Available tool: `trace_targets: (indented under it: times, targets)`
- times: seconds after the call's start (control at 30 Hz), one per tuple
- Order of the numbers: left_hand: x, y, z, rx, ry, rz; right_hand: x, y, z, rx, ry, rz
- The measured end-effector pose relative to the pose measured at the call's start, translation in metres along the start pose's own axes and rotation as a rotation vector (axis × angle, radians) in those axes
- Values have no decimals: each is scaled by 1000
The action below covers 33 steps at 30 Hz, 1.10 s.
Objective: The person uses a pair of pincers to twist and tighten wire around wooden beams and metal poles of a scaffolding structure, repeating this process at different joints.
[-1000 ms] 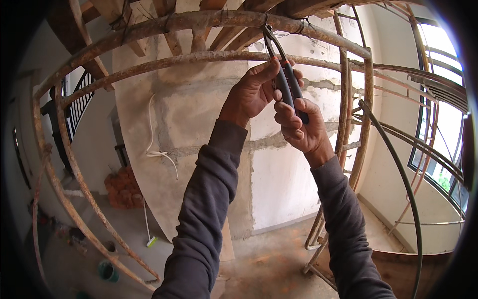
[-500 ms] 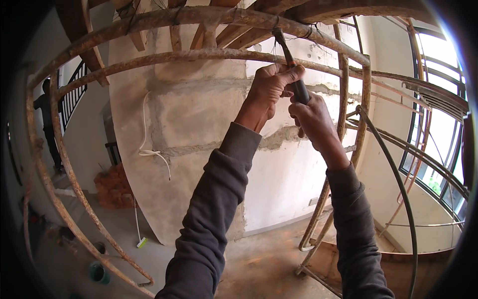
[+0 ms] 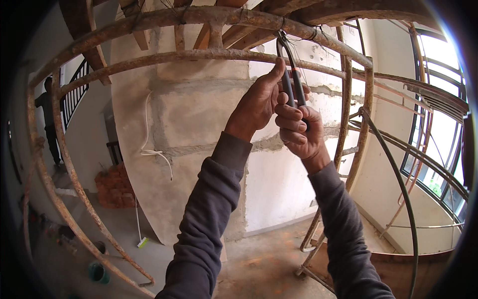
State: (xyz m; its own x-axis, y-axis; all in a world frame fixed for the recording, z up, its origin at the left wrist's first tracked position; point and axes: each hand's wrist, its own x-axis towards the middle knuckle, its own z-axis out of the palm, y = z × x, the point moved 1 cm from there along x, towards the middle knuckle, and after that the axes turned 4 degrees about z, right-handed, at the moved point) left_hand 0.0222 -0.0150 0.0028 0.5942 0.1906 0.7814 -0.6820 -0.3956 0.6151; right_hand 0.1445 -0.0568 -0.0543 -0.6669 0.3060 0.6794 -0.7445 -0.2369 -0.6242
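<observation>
A pair of pincers [image 3: 286, 79] with dark handles and an orange band points upward, its jaws at the black tie wire [image 3: 284, 24] under the upper rusty scaffold pipe [image 3: 194, 15]. My right hand [image 3: 301, 130] is wrapped round the lower ends of the handles, which are slightly apart. Higher up, my left hand [image 3: 255, 107] grips the pincers from the left, thumb raised along one handle and fingertips showing on the far side. Thin loose wires hang beside the jaws. Whether the jaws bite the wire is too small to tell.
A lower pipe [image 3: 164, 58] crosses just behind the pincers. Wooden beams [image 3: 87, 35] lie overhead. Scaffold posts [image 3: 366, 99] and a dark hose [image 3: 398, 169] stand right. Below left are stacked bricks [image 3: 115, 185], a green bucket [image 3: 98, 273] and a distant person [image 3: 50, 119].
The pincers have turned so that both handles show, and they have come apart. My right hand has rolled over, fingers now facing me. My left thumb has straightened upward.
</observation>
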Motion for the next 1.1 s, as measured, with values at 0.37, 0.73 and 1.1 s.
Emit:
trace_targets:
  times: [0.37,0.73,1.1]
  targets:
    - [11,-12,-11,-228,-88,-16,-15,-8,27,-774,552,-67]
    - [21,-18,19,167,380,10,-8,-8,46,-1890,1167,-206]
    - [-6,-6,24,159,121,-23,-24,-17,18,-224,226,-88]
